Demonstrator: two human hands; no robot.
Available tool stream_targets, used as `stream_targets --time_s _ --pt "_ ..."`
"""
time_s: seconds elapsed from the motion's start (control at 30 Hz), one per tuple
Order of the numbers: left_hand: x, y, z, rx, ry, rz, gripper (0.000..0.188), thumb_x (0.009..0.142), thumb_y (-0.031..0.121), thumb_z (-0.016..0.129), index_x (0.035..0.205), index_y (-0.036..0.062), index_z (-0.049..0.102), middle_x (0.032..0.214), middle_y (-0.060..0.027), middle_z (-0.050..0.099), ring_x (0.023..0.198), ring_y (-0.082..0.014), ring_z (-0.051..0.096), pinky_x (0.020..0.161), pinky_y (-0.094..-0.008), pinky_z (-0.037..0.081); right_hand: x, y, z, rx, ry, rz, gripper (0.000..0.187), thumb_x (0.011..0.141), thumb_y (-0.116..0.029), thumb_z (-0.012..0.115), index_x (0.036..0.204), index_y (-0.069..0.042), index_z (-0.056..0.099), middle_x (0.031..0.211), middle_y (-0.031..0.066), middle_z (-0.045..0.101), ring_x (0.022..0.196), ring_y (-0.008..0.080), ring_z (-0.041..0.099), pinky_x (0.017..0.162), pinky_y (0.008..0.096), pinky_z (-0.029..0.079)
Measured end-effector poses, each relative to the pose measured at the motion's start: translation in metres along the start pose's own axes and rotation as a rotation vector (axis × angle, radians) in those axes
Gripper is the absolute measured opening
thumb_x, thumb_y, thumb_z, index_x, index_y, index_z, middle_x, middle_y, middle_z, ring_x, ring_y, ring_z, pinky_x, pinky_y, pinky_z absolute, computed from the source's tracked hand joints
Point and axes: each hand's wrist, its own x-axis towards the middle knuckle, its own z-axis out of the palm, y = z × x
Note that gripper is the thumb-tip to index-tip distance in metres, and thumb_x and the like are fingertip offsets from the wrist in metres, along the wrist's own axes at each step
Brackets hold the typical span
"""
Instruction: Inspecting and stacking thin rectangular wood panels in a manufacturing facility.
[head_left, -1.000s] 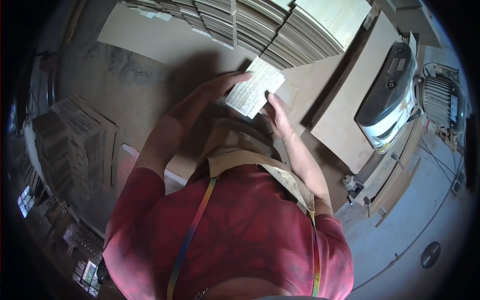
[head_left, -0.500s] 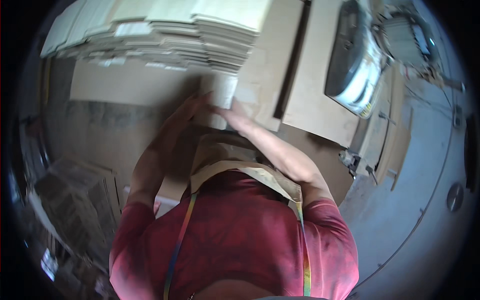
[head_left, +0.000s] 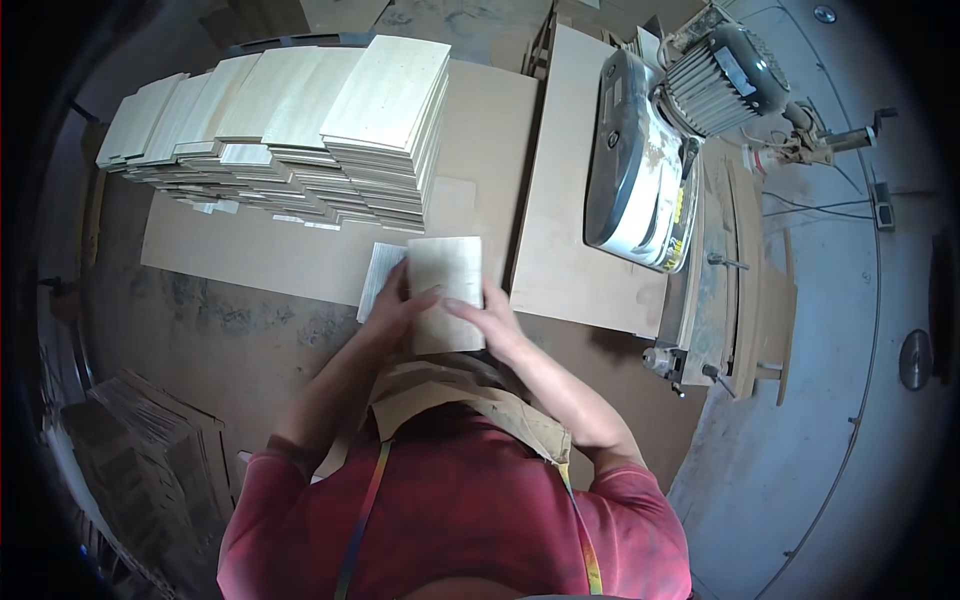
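A pale rectangular wooden board [head_left: 446, 265] lies face up between my hands, close in front of my apron. On its left side my left hand [head_left: 396, 305] is closed, the thumb resting on the top face. Its right edge is gripped by my right hand [head_left: 492, 318], with that thumb also on the face. Whether further boards lie under this one, I cannot tell. A second, whitish piece [head_left: 376, 276] with fine lines lies partly beneath the left hand. Beyond the hands, several stacks of similar boards [head_left: 385, 95] stand side by side, the right one nearest.
The stacks rest on a brown sheet [head_left: 488, 120] on the table. To the right stands a machine with a motor [head_left: 725, 80] and a dark-and-white housing [head_left: 640, 170] on a pale panel [head_left: 570, 250]. Flattened cardboard [head_left: 150, 450] sits at lower left. A cable runs along the floor at right.
The view has shifted, so the stacks now show more fully. The board was tilted and blurred close to the right stack; now it lies flatter, nearer my body, with both thumbs on top.
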Motion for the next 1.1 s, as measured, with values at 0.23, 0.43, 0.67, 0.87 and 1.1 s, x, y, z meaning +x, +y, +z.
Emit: stream_targets --time_s 0.23,0.43,0.67,0.87,1.1 --pt "0.083 0.06 0.056 -0.069 -0.311 0.039 0.082 0.099 0.02 0.078 0.171 0.0086 0.04 0.142 -0.0223 0.069 0.119 -0.032 0.072 0.098 -0.0388 0.059 -0.024 -0.046 -0.064 0.181 0.179 0.136 0.079 0.096 -0.023 0.084 0.158 0.01 0.049 0.134 0.0286 0.069 0.126 0.0357 0.07 0.103 0.041 0.062" --pt "0.133 0.047 0.084 -0.05 -0.507 -0.061 0.061 0.098 0.021 0.079 0.154 0.0081 0.059 0.127 -0.014 0.072 0.103 -0.0178 0.07 0.083 -0.0273 0.054 -0.017 -0.031 -0.104 -0.104 0.4 -0.021 0.073 0.091 -0.026 0.09 0.148 0.008 0.059 0.132 0.0266 0.071 0.125 0.034 0.07 0.092 0.0423 0.063" --pt "0.145 0.053 0.103 0.045 -0.329 -0.114 0.053 0.1 0.027 0.079 0.148 0.0083 0.064 0.123 -0.0108 0.073 0.102 -0.0157 0.07 0.074 -0.0248 0.052 -0.025 -0.052 -0.059 -1.175 0.754 -0.522 0.057 0.083 -0.022 0.093 0.129 0.005 0.073 0.124 0.025 0.074 0.109 0.0374 0.073 0.09 0.0434 0.063" --pt "0.146 0.057 0.102 0.043 -0.382 -0.101 0.053 0.104 0.027 0.079 0.151 0.0098 0.063 0.128 -0.0103 0.071 0.103 -0.016 0.07 0.074 -0.0232 0.052 -0.026 -0.05 -0.045 -1.194 0.817 -0.402 0.054 0.077 -0.025 0.095 0.121 0.002 0.078 0.123 0.0225 0.075 0.109 0.0402 0.071 0.094 0.0453 0.061" --pt "0.142 0.05 0.091 -0.12 -0.535 -0.054 0.059 0.106 0.029 0.079 0.159 0.0133 0.057 0.137 -0.0106 0.066 0.115 -0.0206 0.065 0.085 -0.0296 0.055 -0.05 -0.042 -0.072 -1.05 0.807 -0.713 0.05 0.072 -0.017 0.095 0.118 -0.004 0.08 0.123 0.0156 0.076 0.114 0.0375 0.071 0.095 0.045 0.061"
